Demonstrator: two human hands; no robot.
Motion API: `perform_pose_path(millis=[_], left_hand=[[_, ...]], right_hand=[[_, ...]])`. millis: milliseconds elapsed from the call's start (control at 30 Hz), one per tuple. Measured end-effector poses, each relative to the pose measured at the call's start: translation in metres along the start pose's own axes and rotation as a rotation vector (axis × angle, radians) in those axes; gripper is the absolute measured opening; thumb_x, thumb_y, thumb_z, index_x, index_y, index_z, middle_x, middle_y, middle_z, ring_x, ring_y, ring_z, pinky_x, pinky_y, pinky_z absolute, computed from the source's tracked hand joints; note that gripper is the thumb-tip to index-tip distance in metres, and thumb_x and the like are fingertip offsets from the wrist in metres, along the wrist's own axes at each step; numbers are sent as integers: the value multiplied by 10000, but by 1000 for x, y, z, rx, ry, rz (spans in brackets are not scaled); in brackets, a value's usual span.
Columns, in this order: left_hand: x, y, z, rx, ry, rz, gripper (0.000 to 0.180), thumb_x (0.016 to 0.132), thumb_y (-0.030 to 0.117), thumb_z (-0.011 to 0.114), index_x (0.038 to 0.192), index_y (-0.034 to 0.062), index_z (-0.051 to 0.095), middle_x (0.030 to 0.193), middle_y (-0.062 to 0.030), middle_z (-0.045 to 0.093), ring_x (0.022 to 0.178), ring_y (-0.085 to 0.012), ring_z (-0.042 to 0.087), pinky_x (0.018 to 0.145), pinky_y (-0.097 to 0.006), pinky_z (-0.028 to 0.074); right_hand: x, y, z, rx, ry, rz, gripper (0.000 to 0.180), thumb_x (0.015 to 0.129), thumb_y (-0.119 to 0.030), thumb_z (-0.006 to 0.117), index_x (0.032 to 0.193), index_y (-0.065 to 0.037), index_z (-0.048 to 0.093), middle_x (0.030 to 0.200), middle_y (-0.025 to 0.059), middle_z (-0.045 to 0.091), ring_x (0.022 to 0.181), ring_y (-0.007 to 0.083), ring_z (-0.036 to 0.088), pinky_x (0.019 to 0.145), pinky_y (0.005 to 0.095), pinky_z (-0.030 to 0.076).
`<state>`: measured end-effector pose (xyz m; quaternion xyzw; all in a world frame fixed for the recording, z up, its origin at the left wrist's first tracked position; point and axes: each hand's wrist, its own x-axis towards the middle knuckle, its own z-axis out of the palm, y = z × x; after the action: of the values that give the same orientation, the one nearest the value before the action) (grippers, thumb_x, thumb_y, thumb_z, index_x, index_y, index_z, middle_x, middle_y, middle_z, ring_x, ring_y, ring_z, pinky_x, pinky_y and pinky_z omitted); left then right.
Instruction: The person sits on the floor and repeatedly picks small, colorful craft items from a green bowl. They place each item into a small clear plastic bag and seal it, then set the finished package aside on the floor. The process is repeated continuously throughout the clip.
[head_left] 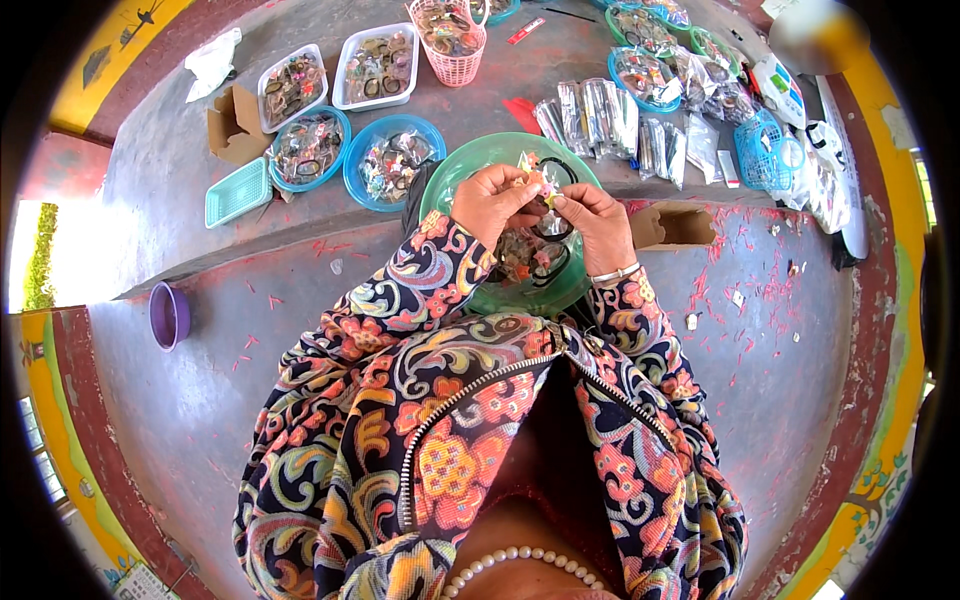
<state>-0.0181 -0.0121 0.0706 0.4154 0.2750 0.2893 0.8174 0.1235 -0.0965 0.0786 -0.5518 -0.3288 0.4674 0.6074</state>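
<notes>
Both hands are raised over a green basin (450, 160) in front of me. My left hand (490, 207) pinches a small pinkish ornament between thumb and fingers. My right hand (598, 222) closes its thumb and fingertips on the same small piece, close beside the left fingertips. A black elastic hair tie (563, 162) loops up from between the hands and seems joined to the ornament. Below the hands, the basin holds more black hair ties with small decorations (520, 262), some looking wrapped in clear plastic. Fingers cover part of the held piece.
Blue basins (352, 180), white trays (345, 100) and a pink basket (455, 70) stand on the raised concrete ledge. An open cardboard box (675, 227) lies right of the basin, below packed plastic bags (590, 118). A purple tub (170, 316) is at left; red scraps litter the floor.
</notes>
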Motion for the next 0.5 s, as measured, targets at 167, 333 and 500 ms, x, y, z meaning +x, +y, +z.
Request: perform_pose_path(millis=[167, 333, 500], left_hand=[[4, -1, -3, 53, -31, -42, 191, 791, 148, 621, 930, 34, 558, 849, -35, 586, 730, -140, 600, 637, -241, 507], [4, 0, -5, 51, -34, -117, 185, 779, 153, 638, 900, 23, 586, 833, -45, 601, 710, -141, 602, 617, -238, 506], [3, 7, -5, -96, -57, -177, 190, 790, 150, 624, 921, 16, 598, 851, -47, 611, 744, -144, 603, 623, -240, 501]], right_hand=[[-2, 0, -1, -29, 4, -3, 90, 768, -15, 614, 851, 20, 614, 777, 14, 605, 695, 62, 530, 633, 182, 428], [-5, -3, 3, -58, 48, -42, 123, 751, -5, 621, 869, 29, 628, 799, 32, 618, 725, 76, 539, 665, 188, 423], [-3, -3, 4, -138, 98, -93, 99, 754, -17, 621, 843, 24, 636, 787, 31, 614, 720, 72, 547, 654, 192, 438]])
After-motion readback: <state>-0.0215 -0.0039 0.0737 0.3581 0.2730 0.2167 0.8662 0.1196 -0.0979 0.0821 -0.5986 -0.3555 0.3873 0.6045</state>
